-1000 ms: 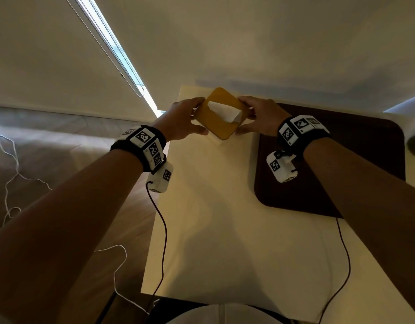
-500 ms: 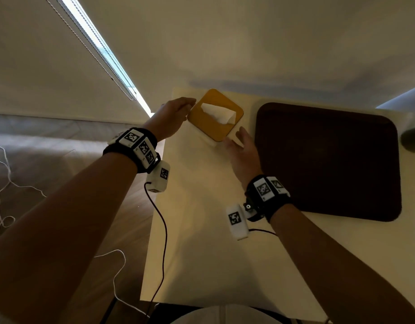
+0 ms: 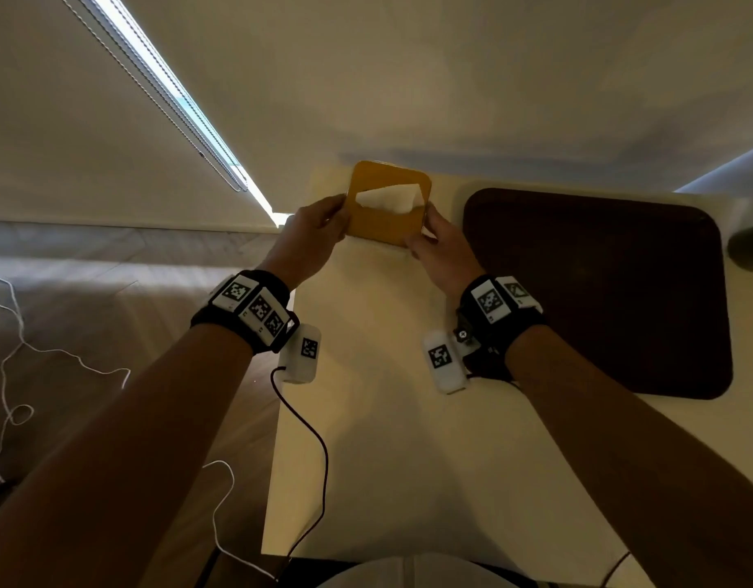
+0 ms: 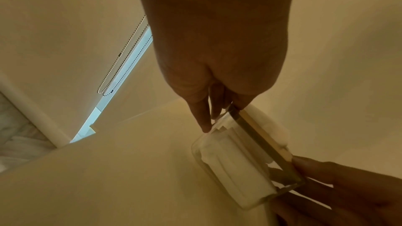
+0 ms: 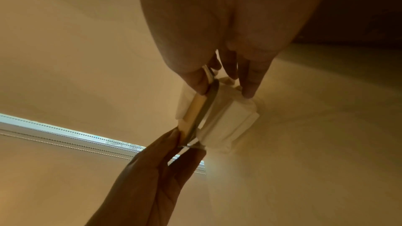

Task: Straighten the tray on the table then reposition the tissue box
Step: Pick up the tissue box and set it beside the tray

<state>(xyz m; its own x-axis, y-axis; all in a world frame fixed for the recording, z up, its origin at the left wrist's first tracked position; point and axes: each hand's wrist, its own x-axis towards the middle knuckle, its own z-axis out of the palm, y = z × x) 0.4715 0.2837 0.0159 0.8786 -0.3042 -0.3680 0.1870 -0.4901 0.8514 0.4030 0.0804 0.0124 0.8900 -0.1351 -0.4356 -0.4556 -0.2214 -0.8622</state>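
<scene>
The tissue box [image 3: 379, 224], with a tan wooden lid, a clear body and a white tissue sticking out, is at the far left corner of the cream table [image 3: 387, 460]. My left hand [image 3: 338, 218] grips its left side and my right hand [image 3: 421, 231] grips its right side. In the left wrist view my left hand [image 4: 219, 112] pinches the lid edge of the tissue box [image 4: 234, 161]. In the right wrist view my right hand [image 5: 226, 83] holds the tissue box [image 5: 226, 123] the same way. The dark brown tray [image 3: 599, 290] lies flat to the right, square with the table.
A wall stands right behind the table's far edge. A dark rounded object [image 3: 748, 248] sits at the right edge beyond the tray. A window blind with a bead chain [image 3: 175, 108] hangs at the left. Cables [image 3: 319, 460] trail over the near table edge and floor.
My right hand has gone from the table back to the box's right side. The box has turned from diagonal to square with the table. The left hand now grips it.
</scene>
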